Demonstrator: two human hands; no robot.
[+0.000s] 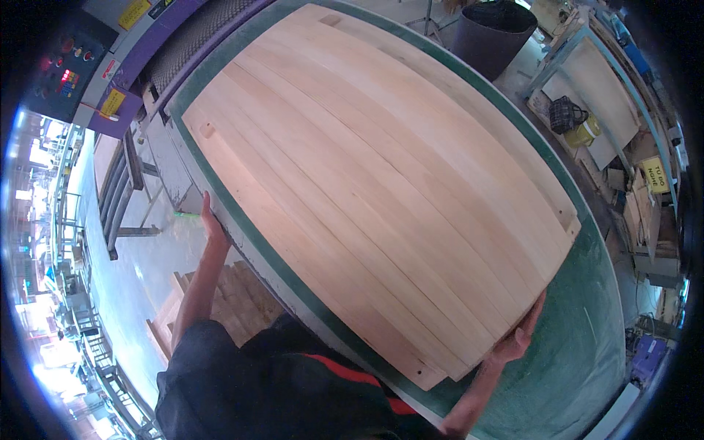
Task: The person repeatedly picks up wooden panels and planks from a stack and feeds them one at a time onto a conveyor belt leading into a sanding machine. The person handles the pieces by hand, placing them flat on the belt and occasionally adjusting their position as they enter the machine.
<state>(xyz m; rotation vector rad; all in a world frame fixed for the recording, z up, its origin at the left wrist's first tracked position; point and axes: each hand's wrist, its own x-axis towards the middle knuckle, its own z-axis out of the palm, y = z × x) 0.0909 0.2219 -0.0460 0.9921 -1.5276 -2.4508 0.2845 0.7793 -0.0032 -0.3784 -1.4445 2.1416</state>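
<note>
A large pale wooden panel (367, 176), made of several boards side by side, lies on the green belt (587, 345) of a machine table. Small notches or holes show near its corners. My right hand (515, 339) is at the panel's near right end, its fingers closed along that edge and partly hidden under it. Beside the table's left edge is my left hand (213, 220), apart from the panel. One finger or thumb of it points up, stretched out; its other fingers are mostly hidden against the table's side.
A purple machine with a control panel (70, 62) stands at the far left, next to a roller stand (125, 194). Stacked wooden pieces (246, 301) are below the table by my left arm. A dark bin (495, 37) and a cluttered rack (598, 95) stand beyond the right side.
</note>
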